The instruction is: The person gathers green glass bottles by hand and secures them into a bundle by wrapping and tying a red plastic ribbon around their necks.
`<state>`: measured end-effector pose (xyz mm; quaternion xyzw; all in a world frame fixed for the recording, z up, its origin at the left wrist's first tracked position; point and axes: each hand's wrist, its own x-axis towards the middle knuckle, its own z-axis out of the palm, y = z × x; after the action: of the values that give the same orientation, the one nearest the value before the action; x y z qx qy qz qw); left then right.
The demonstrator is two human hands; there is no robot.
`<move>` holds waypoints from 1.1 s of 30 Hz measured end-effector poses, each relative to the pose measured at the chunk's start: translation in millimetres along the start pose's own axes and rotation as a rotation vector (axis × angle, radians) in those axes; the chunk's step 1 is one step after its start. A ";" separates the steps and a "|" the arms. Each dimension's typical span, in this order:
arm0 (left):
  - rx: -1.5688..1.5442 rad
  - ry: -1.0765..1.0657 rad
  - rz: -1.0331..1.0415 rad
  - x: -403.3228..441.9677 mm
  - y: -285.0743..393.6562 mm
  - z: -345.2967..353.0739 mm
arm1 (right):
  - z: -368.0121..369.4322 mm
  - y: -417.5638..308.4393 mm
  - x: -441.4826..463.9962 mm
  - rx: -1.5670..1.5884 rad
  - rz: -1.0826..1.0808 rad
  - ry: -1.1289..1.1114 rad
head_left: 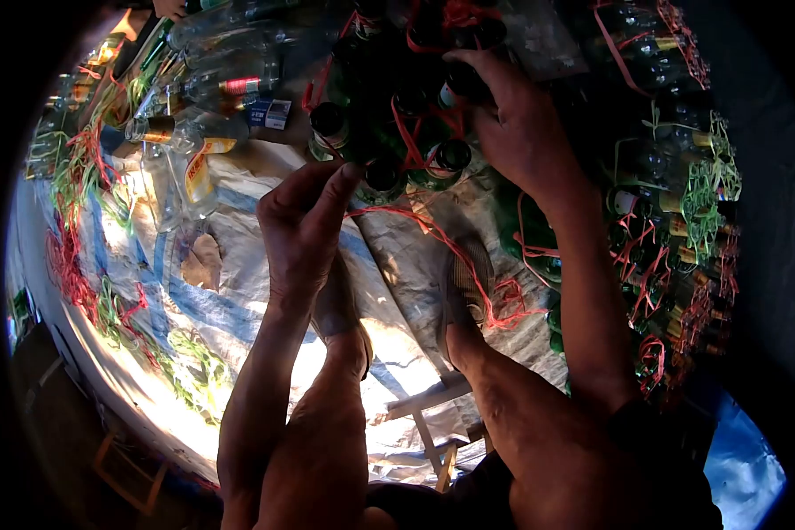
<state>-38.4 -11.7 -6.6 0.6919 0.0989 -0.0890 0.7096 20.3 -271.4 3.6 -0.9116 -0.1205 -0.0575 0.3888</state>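
Left hand [305, 212]: pinched narrow, thumb to forefinger, at the near edge of the dark green bottles [411, 99]; cannot tell whether gripping red twine [428, 226] or nothing.
Right hand [521, 124]: curved partly around a bottle top on the far side of the cluster from the left hand; cannot tell how firmly, with fingertips hidden.
Bottle cluster: standing close together beyond the feet, between both hands, with twine looped among the necks.
Glass handling: probably heavy together, rigid, slippery, breakable at a knock; best held around necks or low on bodies, not by twine alone.
Twine handling: likely light, limp, prone to tangling; best pinched near a loose end. Trailing toward the right foot [468, 274] and curling beside it.
Ground sheet [238, 208]: pale, blue-banded, wrinkled, with a dry leaf [201, 261] on top.
Left side: clear bottles [225, 57], near a small blue box [268, 113].
Right side: more bottles [671, 212], with red and green strands.
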 end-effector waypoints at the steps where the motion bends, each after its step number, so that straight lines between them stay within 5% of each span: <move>1: 0.008 -0.020 0.004 0.5 0.2 -0.7 | 0.2 -0.4 -1.6 -0.008 -0.017 0.010; 8: 0.070 -0.082 -0.026 2.7 12.1 -6.6 | -13.0 -33.6 -20.5 -0.084 0.080 0.159; 11: 0.084 -0.143 -0.026 6.7 10.8 -13.4 | -19.6 -51.4 -13.8 -0.085 -0.228 0.192; 19: 0.034 -0.209 -0.063 18.8 -0.8 -26.3 | -6.3 -79.4 24.4 -0.242 -0.583 -0.068; 33: -0.056 -0.211 -0.079 36.7 -23.5 -18.8 | 20.2 -60.0 31.8 -0.274 -0.500 -0.401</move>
<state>-9.4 6.9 -39.4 0.6540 0.0533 -0.1865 0.7312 35.3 -211.1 37.7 -0.8907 -0.4053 0.0134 0.2054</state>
